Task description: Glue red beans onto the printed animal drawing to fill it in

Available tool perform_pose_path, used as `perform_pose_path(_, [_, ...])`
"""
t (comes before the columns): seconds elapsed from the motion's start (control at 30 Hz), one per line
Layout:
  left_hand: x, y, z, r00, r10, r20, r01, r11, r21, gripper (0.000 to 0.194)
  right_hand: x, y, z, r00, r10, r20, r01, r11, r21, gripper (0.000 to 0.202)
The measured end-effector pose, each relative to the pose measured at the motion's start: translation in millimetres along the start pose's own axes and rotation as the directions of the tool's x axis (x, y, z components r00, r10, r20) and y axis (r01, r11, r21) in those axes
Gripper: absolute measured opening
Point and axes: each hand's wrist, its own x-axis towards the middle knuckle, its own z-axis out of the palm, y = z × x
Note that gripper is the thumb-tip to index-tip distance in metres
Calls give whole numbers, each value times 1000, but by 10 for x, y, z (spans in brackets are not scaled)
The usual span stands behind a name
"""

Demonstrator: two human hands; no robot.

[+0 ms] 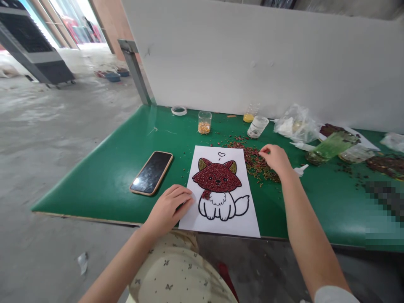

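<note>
A white sheet of paper (189, 219) lies on the green table, bearing a black-outlined fox drawing (217, 181). Small dark red beans cover the fox's head and a small patch below its left side; the inner ears hold greenish grains, and the rest of the body is bare white. My left hand (170, 206) rests at the sheet's left edge, fingers loosely extended, holding nothing visible. Beyond the sheet's right edge, my right hand (275, 158) is above a spread of mixed red and green beans (257, 164). Its thumb and fingertips are pinched together; anything between them is too small to make out.
A phone (151, 172) lies left of the sheet. Behind stand a cup of corn kernels (204, 124), a tilted clear cup (258, 127) and a plastic bag (296, 124). Rightward are a green-tinted jar on its side (331, 147) and a white nozzle (301, 170). A white panel (268, 63) rises behind.
</note>
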Motion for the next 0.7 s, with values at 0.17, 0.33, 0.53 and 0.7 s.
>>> perform_pose_path(0.17, [0, -11, 9, 1000, -5, -5, 5, 1000, 6, 18, -27, -34, 16, 995, 73, 70, -68, 996, -63, 12])
perform_pose_path(0.33, [4, -20, 15, 1000, -11, 1, 11, 1000, 21, 17, -28, -53, 52, 992, 89, 93, -79, 992, -102, 15])
perform_pose_path(0.53, [-5, -18, 17, 1000, -18, 8, 18, 999, 27, 18, -36, -104, 47, 988, 119, 97, -104, 984, -146, 16])
perform_pose_path(0.7, [16, 1, 4, 1000, -12, 8, 12, 999, 37, 19, -75, -175, 42, 987, 134, 87, -117, 977, -178, 15])
